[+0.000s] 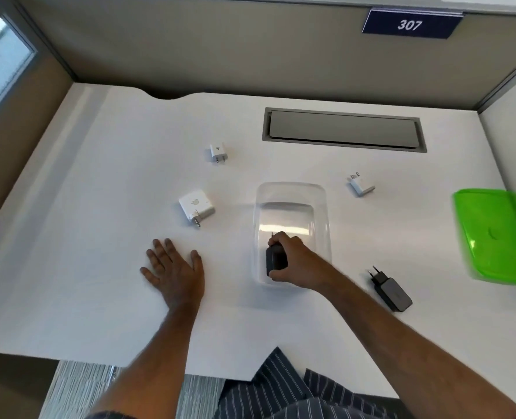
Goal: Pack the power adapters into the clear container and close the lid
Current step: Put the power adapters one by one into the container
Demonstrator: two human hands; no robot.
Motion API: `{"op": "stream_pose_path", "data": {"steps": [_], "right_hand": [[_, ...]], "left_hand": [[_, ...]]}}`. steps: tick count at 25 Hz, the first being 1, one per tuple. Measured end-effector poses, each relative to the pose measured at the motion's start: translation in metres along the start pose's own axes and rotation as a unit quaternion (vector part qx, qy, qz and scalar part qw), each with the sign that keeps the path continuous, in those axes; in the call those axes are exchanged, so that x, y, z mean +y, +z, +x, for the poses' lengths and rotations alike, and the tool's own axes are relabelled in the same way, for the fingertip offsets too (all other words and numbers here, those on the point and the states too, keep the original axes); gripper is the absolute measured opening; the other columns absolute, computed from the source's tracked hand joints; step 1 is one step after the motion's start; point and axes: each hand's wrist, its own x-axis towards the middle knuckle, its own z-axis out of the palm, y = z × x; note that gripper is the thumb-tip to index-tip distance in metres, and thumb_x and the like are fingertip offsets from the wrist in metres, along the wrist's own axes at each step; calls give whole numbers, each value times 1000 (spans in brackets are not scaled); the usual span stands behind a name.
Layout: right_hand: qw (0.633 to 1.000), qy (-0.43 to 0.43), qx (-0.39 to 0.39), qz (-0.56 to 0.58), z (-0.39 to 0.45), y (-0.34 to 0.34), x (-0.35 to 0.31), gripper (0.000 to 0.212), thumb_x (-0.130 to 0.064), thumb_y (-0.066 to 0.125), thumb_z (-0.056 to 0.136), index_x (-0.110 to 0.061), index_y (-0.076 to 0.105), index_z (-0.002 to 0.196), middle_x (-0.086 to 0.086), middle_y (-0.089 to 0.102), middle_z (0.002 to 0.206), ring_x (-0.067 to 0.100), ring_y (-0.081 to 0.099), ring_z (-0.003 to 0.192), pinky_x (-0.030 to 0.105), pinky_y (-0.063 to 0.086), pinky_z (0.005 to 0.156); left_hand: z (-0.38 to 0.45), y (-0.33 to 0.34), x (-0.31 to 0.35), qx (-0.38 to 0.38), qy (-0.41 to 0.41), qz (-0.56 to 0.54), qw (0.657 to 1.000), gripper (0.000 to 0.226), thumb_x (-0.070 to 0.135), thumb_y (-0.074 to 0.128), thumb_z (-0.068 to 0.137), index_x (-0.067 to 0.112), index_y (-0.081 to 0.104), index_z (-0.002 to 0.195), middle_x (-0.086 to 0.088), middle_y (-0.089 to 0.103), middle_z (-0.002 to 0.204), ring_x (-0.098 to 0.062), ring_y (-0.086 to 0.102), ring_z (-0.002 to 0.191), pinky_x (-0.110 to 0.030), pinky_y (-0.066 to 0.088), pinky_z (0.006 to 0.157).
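The clear container (pixel 293 192) stands open in the middle of the white desk. My right hand (pixel 296 261) reaches into its near end, shut on a black power adapter (pixel 274 260). My left hand (pixel 175 267) lies flat on the desk to the left, fingers spread, holding nothing. A large white adapter (pixel 194 205) lies left of the container. Farther back sits a small white adapter (pixel 218 152). Another small white adapter (pixel 360 186) lies to the container's right. A second black adapter (pixel 391 290) lies near my right forearm. The green lid (pixel 495 237) rests at the right edge.
A grey cable hatch (pixel 344 130) is set into the desk behind the container. Beige partition walls close off the back and sides, with a sign reading 307 (pixel 409 24). The desk's near edge runs just above my striped clothing (pixel 284 391).
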Motion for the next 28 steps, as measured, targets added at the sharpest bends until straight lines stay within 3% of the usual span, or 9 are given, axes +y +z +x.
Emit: {"op": "stream_pose_path", "data": {"steps": [7,17,23,28], "right_hand": [[995,9,-44,-85,16,10,-5,57,-32,76,72,-35,40,116,2,43,111,24,61,86,44,59,77],[997,3,-51,-54,22,13,0,54,-40,74,75,-38,39,116,-3,40,109,17,60,81,26,48,60],[998,-4,-60,-25,26,12,6,45,-33,75,79,-38,43,111,-3,44,112,23,66,85,43,58,82],[999,-3,-31,-26,28,4,8,39,-29,72,86,-32,43,113,-1,46,118,24,66,84,45,56,82]], "left_hand": [[0,2,1,19,-2,1,1000,78,51,37,96,8,23,159,-15,18,170,-36,12,157,-62,4,125],[0,2,3,29,-11,11,999,78,52,37,94,9,24,158,-13,19,170,-34,13,157,-61,5,125],[1,1,2,26,-13,6,1000,78,52,39,95,10,23,159,-13,18,170,-34,12,158,-61,5,125],[0,0,4,22,-13,2,1000,77,50,43,95,10,23,159,-13,18,170,-34,12,158,-61,5,125]]}}
